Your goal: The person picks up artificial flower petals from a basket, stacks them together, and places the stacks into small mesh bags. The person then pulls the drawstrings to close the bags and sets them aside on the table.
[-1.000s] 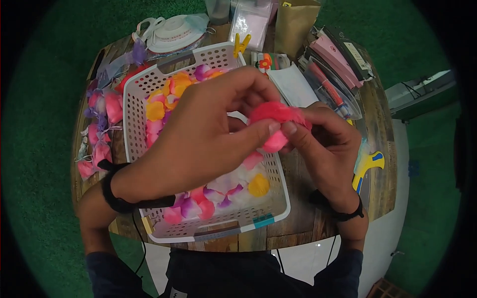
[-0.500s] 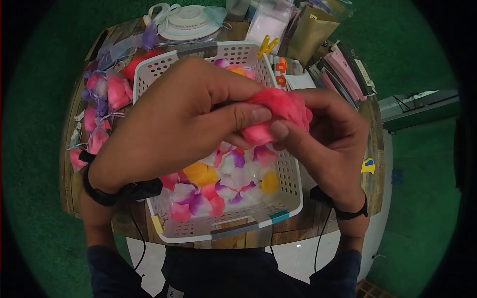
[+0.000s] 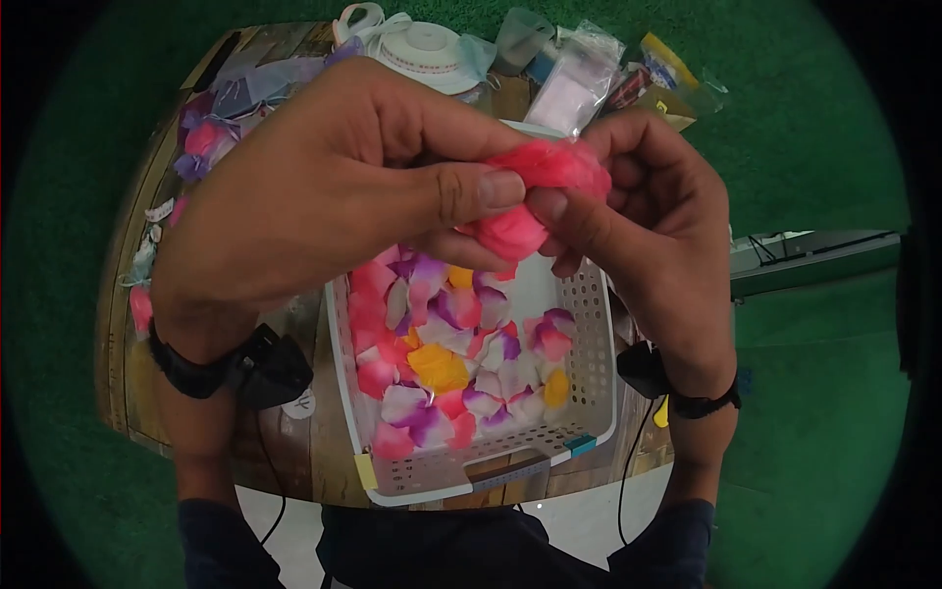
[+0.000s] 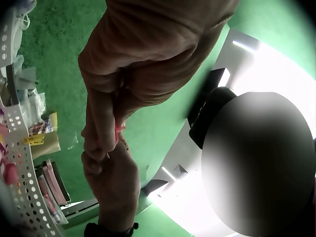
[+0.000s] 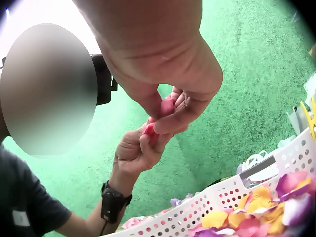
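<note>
A bunch of pink petals (image 3: 515, 231) is held up between both hands in the head view, above a white basket (image 3: 345, 393). The left hand (image 3: 324, 187) pinches its left side with the thumb in front. From the right, the right hand (image 3: 662, 216) pinches it, and the two thumb tips nearly meet. Loose petals (image 3: 437, 368) in pink, purple, white and yellow lie in the basket. The right wrist view shows pink petals (image 5: 167, 105) between the fingers; in the left wrist view the fingers hide most of them.
Small bags with pink contents (image 3: 201, 140) lie at the table's left. A ribbon roll (image 3: 424, 51), clear packets (image 3: 574, 88) and a paper bag (image 3: 669, 106) stand along the far side. A yellow clip (image 4: 34, 139) is on the basket rim in the left wrist view.
The head view has shifted, so the basket appears lower and further right. Both hands appear higher in it, still pinching the pink bunch, which their fingers have turned slightly.
</note>
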The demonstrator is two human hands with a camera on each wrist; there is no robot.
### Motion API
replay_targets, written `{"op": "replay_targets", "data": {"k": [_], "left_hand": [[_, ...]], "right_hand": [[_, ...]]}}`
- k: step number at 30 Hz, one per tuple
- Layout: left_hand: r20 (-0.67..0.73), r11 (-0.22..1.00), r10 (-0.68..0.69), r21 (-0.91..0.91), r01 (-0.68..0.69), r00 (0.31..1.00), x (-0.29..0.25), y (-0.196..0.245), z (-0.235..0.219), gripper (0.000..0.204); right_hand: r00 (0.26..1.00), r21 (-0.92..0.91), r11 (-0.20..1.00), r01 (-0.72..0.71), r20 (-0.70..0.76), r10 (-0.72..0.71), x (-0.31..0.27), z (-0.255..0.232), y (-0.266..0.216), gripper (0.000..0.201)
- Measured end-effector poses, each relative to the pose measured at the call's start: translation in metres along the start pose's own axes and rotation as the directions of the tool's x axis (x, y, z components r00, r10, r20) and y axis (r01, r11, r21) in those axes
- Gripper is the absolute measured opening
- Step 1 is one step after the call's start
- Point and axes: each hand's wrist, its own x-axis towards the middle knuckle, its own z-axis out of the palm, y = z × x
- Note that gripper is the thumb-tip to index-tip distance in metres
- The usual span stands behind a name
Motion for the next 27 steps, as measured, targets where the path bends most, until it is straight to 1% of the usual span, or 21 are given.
{"op": "replay_targets", "data": {"k": [1,2,3,5,6,7,9,10,11,12,13,15,16,18,19,21,22,24,25,27], "left_hand": [[0.011,1.000,0.014,-0.006,-0.014,1.000,0.002,0.000,-0.004,0.033],[0.019,0.999,0.004,0.048,-0.005,1.000,0.003,-0.002,-0.009,0.033],[0.023,0.995,-0.003,0.103,0.000,1.000,0.004,-0.003,-0.015,0.032],[0.047,0.997,0.015,0.075,-0.019,0.999,0.008,-0.008,-0.028,0.032],[0.062,0.998,0.018,0.055,-0.022,0.998,0.010,-0.011,-0.035,0.033],[0.059,0.998,0.034,0.045,-0.037,0.998,0.011,-0.015,-0.043,0.033],[-0.081,0.996,-0.008,0.085,0.015,0.997,0.013,-0.023,-0.058,0.032],[-0.084,0.997,0.001,0.082,0.006,0.997,0.014,-0.025,-0.063,0.032],[-0.128,1.000,0.014,0.014,-0.013,0.992,0.014,-0.025,-0.066,0.032],[-0.171,0.998,0.022,-0.054,-0.032,0.985,0.015,-0.027,-0.069,0.033],[-0.170,0.998,0.025,-0.055,-0.035,0.985,0.016,-0.031,-0.072,0.033],[-0.247,0.994,0.002,-0.107,-0.029,0.969,0.020,-0.040,-0.075,0.033],[-0.250,0.994,0.003,-0.109,-0.031,0.968,0.020,-0.043,-0.075,0.033],[-0.217,0.994,-0.061,-0.105,0.039,0.974,0.020,-0.049,-0.073,0.031],[-0.221,0.993,-0.061,-0.108,0.037,0.973,0.021,-0.052,-0.072,0.031],[-0.149,0.991,-0.114,-0.090,0.102,0.982,0.023,-0.058,-0.072,0.028],[-0.156,0.991,-0.112,-0.096,0.097,0.981,0.025,-0.062,-0.073,0.028],[-0.069,0.988,-0.121,-0.110,0.113,0.990,0.028,-0.070,-0.074,0.027],[-0.075,0.988,-0.117,-0.115,0.108,0.990,0.029,-0.073,-0.074,0.027],[-0.008,0.986,-0.081,-0.143,0.079,0.997,0.029,-0.076,-0.071,0.026]], "right_hand": [[0.999,-0.047,0.998,-0.042,0.015,0.043,0.004,0.002,-0.002,0.025],[0.996,-0.092,0.992,-0.085,0.025,0.087,0.008,0.003,-0.003,0.027],[0.996,-0.108,0.991,-0.081,0.018,0.084,0.013,0.001,-0.002,0.027],[0.966,-0.183,0.962,-0.203,0.123,0.227,0.024,-0.006,0.007,0.026],[0.945,-0.270,0.923,-0.275,0.098,0.311,0.028,-0.008,0.008,0.028],[0.945,-0.288,0.918,-0.273,0.097,0.311,0.031,-0.012,0.013,0.028],[0.896,-0.483,0.810,-0.334,0.105,0.432,0.037,-0.027,0.030,0.019],[0.896,-0.491,0.806,-0.330,0.105,0.431,0.038,-0.036,0.042,0.019],[0.941,-0.794,0.606,-0.049,0.166,0.293,0.039,-0.046,0.057,0.015],[0.943,-0.938,0.268,0.222,0.276,0.184,0.039,-0.052,0.069,0.012],[0.944,-0.939,0.264,0.222,0.275,0.184,0.037,-0.053,0.079,0.012],[0.930,-0.929,0.130,0.346,0.358,0.083,0.031,-0.053,0.089,0.011],[0.929,-0.928,0.128,0.349,0.361,0.085,0.030,-0.052,0.088,0.011],[0.872,-0.880,-0.052,0.473,0.459,0.172,0.029,-0.049,0.087,0.013],[0.869,-0.877,-0.052,0.477,0.462,0.175,0.030,-0.048,0.086,0.013],[0.830,-0.831,-0.107,0.547,0.520,0.203,0.031,-0.047,0.084,0.013],[0.825,-0.826,-0.110,0.553,0.525,0.207,0.031,-0.047,0.084,0.013],[0.823,-0.806,-0.181,0.563,0.526,0.216,0.033,-0.048,0.087,0.013],[0.818,-0.801,-0.185,0.570,0.531,0.220,0.033,-0.049,0.087,0.013],[0.826,-0.821,-0.110,0.560,0.545,0.144,0.035,-0.048,0.085,0.006]]}}
